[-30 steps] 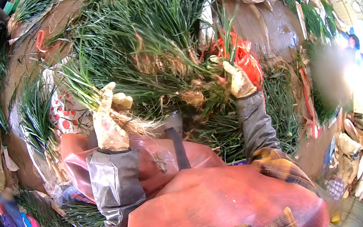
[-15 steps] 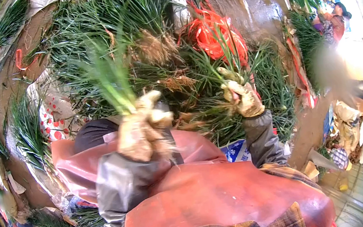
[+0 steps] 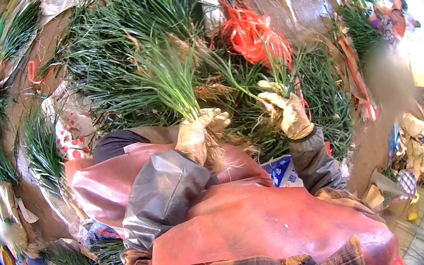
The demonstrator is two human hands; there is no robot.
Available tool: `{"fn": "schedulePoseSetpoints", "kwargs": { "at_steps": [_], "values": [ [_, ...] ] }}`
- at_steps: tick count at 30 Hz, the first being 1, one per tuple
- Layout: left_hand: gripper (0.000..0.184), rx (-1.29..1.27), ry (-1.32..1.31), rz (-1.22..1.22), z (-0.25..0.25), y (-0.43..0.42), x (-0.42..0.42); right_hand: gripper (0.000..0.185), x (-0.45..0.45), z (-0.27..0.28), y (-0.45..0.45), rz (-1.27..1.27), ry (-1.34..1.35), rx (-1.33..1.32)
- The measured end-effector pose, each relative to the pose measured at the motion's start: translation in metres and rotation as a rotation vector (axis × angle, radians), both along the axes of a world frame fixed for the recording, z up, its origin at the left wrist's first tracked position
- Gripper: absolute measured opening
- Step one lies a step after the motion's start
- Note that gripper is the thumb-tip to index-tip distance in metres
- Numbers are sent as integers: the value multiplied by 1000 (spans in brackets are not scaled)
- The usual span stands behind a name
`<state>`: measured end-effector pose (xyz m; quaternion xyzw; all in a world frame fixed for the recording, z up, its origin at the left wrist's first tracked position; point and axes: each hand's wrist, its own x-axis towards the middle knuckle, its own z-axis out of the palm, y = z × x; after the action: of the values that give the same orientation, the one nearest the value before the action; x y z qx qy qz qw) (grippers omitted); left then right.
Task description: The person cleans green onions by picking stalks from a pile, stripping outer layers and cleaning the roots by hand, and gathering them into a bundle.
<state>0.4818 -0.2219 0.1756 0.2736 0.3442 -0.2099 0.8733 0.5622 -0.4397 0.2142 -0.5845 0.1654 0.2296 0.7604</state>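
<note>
My left hand (image 3: 199,137), in a soiled pale glove, is closed round a bunch of long-leaved, scallion-like green plants (image 3: 175,86). Their leaves fan upward, and pale stringy roots (image 3: 216,159) hang below the fist. My right hand (image 3: 293,115), gloved the same way, has its fingers bent round a few thinner plants with whitish stems (image 3: 277,85); part of its grip is hidden. Between and beyond the hands lies a large heap of the same plants (image 3: 119,64). A tangle of red plastic ribbon (image 3: 254,33) rests on it just above my right hand.
An orange-red apron (image 3: 258,224) covers my lap. Close to my right forearm is a blue-and-white patterned item (image 3: 281,169). More plants (image 3: 41,147) lie at the left. Another person (image 3: 393,23) is at the far right, near crumpled wrappings (image 3: 417,151).
My left hand has moved right, toward my right hand, carrying its bunch of plants, and has slowed. My right hand stays in nearly the same place, still holding its plants.
</note>
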Motion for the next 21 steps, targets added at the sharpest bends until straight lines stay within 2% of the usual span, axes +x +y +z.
{"fn": "schedulePoseSetpoints", "kwargs": {
  "at_steps": [1, 4, 6, 7, 8, 10, 11, 12, 13, 14, 15, 16, 17, 18, 19, 20, 21],
  "values": [
    [22, -13, -5, -32, 1, -6, 1, 29, -4, -3, -1, 52, -22, -67],
    [21, 53, -23, -48, 11, -21, 2, 30, -32, -2, 46, 21, 91, 48],
    [19, 19, -9, -80, -2, -18, -1, 30, -51, -34, 57, 197, -113, -92],
    [17, -94, 15, 33, -2, -16, -2, 31, -57, -42, 63, 192, -138, -111],
    [16, -88, 14, 76, -10, -15, -5, 24, -57, -34, 72, 169, -195, -95],
    [15, 56, -107, 183, -51, -17, -9, 24, -42, -27, 51, 27, -20, 124],
    [18, -91, 32, 260, -23, -8, -6, 31, -27, -27, 18, 0, 96, 402],
    [23, -87, 76, 160, 2, 3, -3, 30, -13, -25, -16, 42, -9, 235],
    [25, -123, -14, 114, -15, 11, -8, 29, -3, -23, -56, 106, -229, -269],
    [28, -158, -103, 67, -32, 16, -13, 27, 3, -24, -98, 215, -434, -942],
    [33, 65, -37, 77, 5, 16, -10, 26, 4, -34, -142, 346, -569, -1604],
    [35, 91, -16, 28, 10, 21, -10, 35, 7, 2, -123, 514, 109, -2089],
    [35, 62, -48, 46, 8, 22, -13, 37, 1, -17, -147, 403, -276, -2274],
    [35, 36, -69, 63, 5, 22, -16, 39, -3, -2, -121, 282, -677, -2406],
    [35, 33, -80, 56, 3, 21, -17, 41, 6, 11, -95, 437, -130, -1991],
    [34, 58, -33, -22, 12, 23, -14, 41, 7, 6, -67, 395, -224, -1523],
    [33, -38, -18, 9, 17, 22, -14, 40, 5, -15, -41, 441, -247, -1032]
  ]
}}
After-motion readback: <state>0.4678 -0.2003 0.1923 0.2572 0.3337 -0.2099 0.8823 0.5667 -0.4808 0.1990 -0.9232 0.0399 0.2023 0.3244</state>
